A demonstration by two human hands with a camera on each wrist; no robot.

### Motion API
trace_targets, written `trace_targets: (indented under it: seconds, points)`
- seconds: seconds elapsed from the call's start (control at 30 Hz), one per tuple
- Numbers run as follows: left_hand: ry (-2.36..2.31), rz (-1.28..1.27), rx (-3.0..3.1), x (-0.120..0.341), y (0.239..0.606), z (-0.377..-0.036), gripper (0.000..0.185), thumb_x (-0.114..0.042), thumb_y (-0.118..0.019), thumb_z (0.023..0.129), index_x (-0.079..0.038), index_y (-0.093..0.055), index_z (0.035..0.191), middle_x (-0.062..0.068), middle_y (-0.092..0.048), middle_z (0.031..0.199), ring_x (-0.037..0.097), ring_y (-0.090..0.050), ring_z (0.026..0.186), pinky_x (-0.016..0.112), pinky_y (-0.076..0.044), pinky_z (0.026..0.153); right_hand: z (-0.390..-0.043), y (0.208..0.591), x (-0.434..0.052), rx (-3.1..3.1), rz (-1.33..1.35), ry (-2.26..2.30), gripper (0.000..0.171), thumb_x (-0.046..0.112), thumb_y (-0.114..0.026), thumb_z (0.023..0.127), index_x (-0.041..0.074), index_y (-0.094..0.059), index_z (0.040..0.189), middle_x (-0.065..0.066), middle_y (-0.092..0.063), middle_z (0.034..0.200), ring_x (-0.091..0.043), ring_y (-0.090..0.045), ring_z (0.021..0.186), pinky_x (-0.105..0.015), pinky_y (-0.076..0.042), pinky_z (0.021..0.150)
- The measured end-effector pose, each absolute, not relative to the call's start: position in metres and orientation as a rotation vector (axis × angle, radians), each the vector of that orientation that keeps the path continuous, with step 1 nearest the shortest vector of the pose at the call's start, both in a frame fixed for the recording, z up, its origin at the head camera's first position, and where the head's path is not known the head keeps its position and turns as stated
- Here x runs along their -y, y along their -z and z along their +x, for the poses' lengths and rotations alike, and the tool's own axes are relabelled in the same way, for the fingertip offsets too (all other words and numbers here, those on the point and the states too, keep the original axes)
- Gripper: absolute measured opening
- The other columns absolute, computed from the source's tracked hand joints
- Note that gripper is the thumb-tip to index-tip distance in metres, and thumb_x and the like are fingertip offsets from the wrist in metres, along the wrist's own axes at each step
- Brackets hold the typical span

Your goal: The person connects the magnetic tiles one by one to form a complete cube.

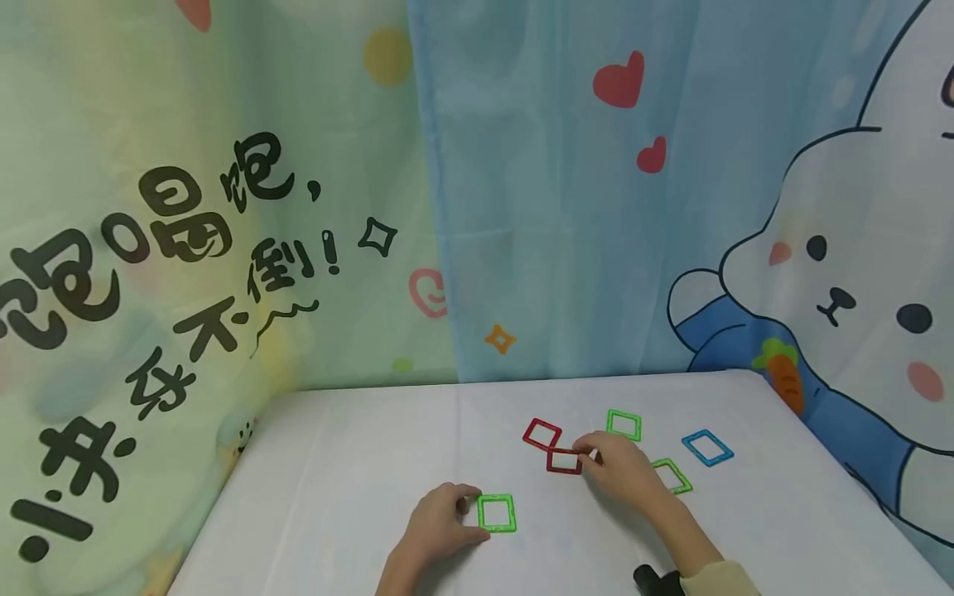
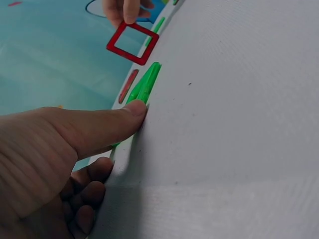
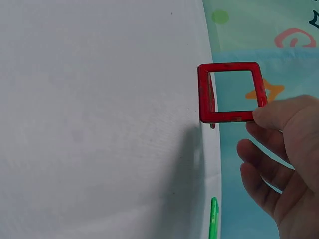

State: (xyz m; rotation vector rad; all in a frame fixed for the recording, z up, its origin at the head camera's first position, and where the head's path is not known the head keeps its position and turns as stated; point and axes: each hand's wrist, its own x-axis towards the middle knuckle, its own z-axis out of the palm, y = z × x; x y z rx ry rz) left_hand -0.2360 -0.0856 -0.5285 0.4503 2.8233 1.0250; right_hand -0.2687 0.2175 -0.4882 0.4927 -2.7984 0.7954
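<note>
Left hand (image 1: 436,523) pinching green square plastic frame (image 1: 496,513) flat on white table (image 1: 335,497), second red square frame (image 1: 542,434) at 11 o'clock of red square plastic frame (image 1: 564,461) pinched by right hand (image 1: 620,472), green frame (image 1: 672,476) partly hidden behind it, blue frame (image 1: 707,447) at 2 o'clock.

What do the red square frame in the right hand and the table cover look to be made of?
Red square frame: likely rigid moulded plastic, slightly translucent and glossy, with clean, even edges and scuffs. Table cover: looks like thin white cloth or film, matte, with faint creases; which one is unclear.
</note>
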Motion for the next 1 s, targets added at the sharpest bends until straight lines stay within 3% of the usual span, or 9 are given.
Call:
trace_targets:
  seconds: [0.4, 1.0]
  points:
    - [-1.04, 0.423, -2.829, 0.083, 0.527, -0.235, 0.055, -0.033, -0.088, 0.068, -0.011, -0.07, 0.115, -0.01, -0.051, 0.076, 0.008, -0.045, 0.068, 0.027, -0.038, 0.061, -0.262, 0.49, -0.203, 2.726, 0.438, -1.021, 0.01, 0.005, -0.074, 0.084, 0.011, -0.074, 0.091, 0.007, -0.068, 0.084, -0.009, -0.056, 0.072, -0.026, -0.047, 0.062]
    - [-1.098, 0.456, -2.829, 0.086, 0.533, -0.235, 0.052, -0.032, -0.089, 0.067, -0.011, -0.07, 0.112, -0.009, -0.05, 0.076, 0.007, -0.045, 0.068, 0.027, -0.038, 0.062, -0.262, 0.492, -0.144, 2.606, 0.615, -1.123, 0.011, 0.003, -0.076, 0.081, 0.012, -0.075, 0.088, 0.009, -0.067, 0.081, -0.005, -0.055, 0.067, -0.025, -0.047, 0.061]
